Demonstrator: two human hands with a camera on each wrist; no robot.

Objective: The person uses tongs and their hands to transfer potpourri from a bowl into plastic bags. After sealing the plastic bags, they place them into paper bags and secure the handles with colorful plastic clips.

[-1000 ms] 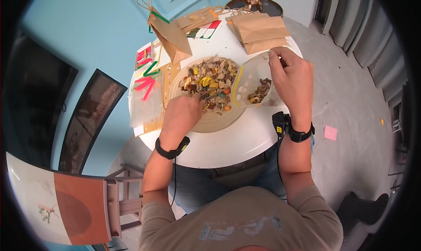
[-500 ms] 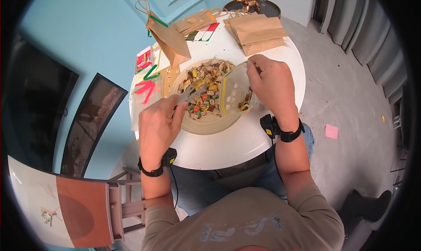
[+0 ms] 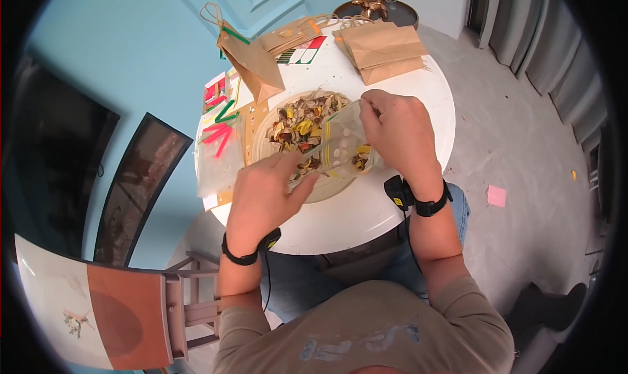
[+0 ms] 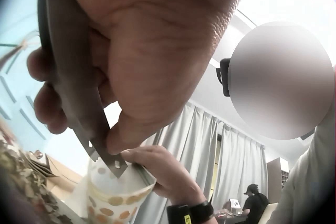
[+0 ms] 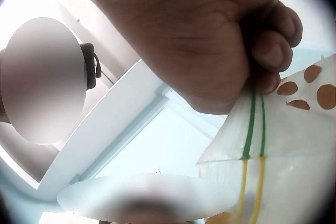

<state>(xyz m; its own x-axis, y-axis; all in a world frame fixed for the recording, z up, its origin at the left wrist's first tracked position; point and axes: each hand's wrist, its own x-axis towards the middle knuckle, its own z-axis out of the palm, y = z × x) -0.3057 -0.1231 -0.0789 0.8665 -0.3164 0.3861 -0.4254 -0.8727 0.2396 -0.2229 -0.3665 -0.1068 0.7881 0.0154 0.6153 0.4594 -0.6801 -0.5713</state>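
My left hand (image 3: 265, 192) grips metal tongs (image 4: 73, 66), their tips at the mouth of a clear zip bag (image 3: 341, 133). At the bag's upper edge, my right hand (image 3: 404, 129) pinches it and keeps it tilted. The bag has printed dots (image 5: 326, 96) and a yellow and green zip line (image 5: 249, 134); a little dried mix (image 3: 361, 158) lies in its lower part. Under the hands a round tray (image 3: 327, 193) bears a heap of dried leaves and petals (image 3: 304, 116), with yellow and orange bits.
A standing paper bag (image 3: 256, 67) is behind the tray, with flat paper bags (image 3: 386, 50) at the back right. Pink strips (image 3: 217, 133) and green strips (image 3: 226, 112) lie on the left, by a clear sheet (image 3: 219, 168). A pink note (image 3: 496, 195) is on the floor.
My left hand drew the tongs back from the heap toward me, then brought them right to the bag's mouth. My right hand moved the bag left over the tray.
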